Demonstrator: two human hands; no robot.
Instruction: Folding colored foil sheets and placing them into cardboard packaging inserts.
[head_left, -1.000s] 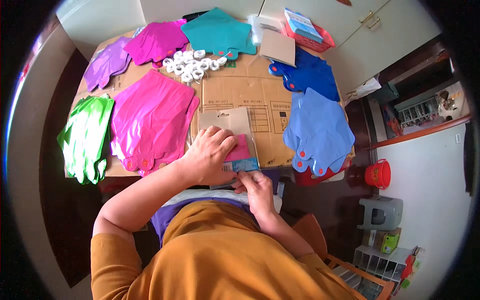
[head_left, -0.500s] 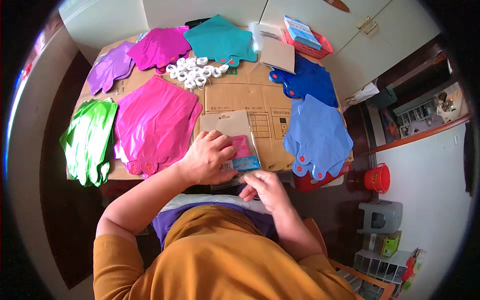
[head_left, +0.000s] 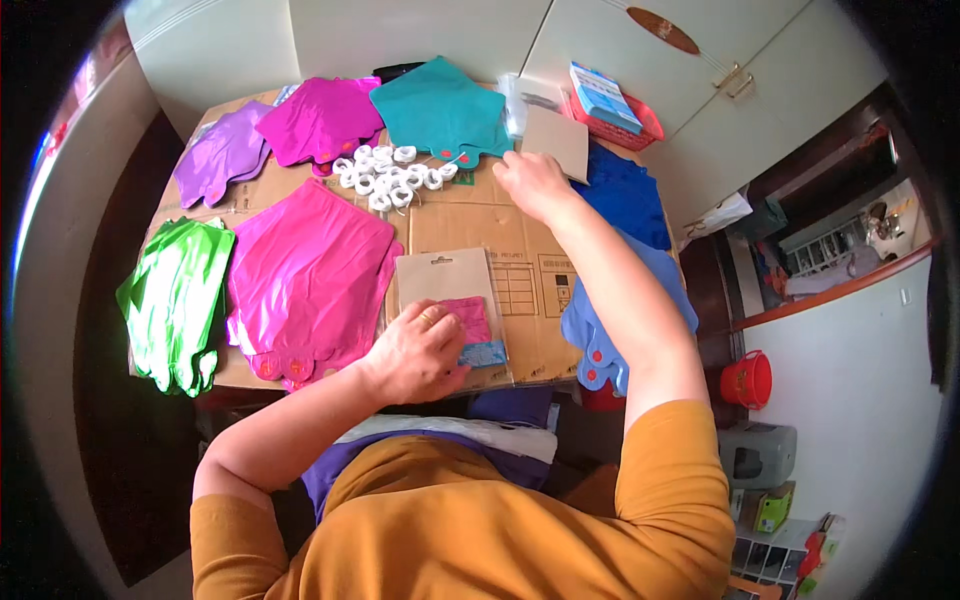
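Note:
A clear packet [head_left: 443, 274] with a tan hang-hole card lies near the table's front edge, a folded pink piece [head_left: 470, 318] and a blue strip inside it. My left hand [head_left: 415, 352] is closed, its curled fingers over the packet's lower left part. Far across the table, my right hand [head_left: 533, 184] is stretched out with loosely bent fingers and nothing visible in them. It is nearest the tan cards [head_left: 556, 146] and the teal foil pieces [head_left: 440, 108]. Left of it lies a heap of white ribbon rolls [head_left: 385, 178].
Stacks of flat foil pieces in pink [head_left: 312, 275], green [head_left: 172, 300], purple [head_left: 222, 150], magenta [head_left: 318, 120], deep blue [head_left: 625, 195] and light blue [head_left: 600, 330] ring the cardboard-covered table [head_left: 455, 215]. A red basket [head_left: 648, 128] holds blue-white printed packs at the back right.
My right hand has left the packet's lower edge and moved far up and right across the table. My left hand stays at the packet. The whole view has shifted slightly.

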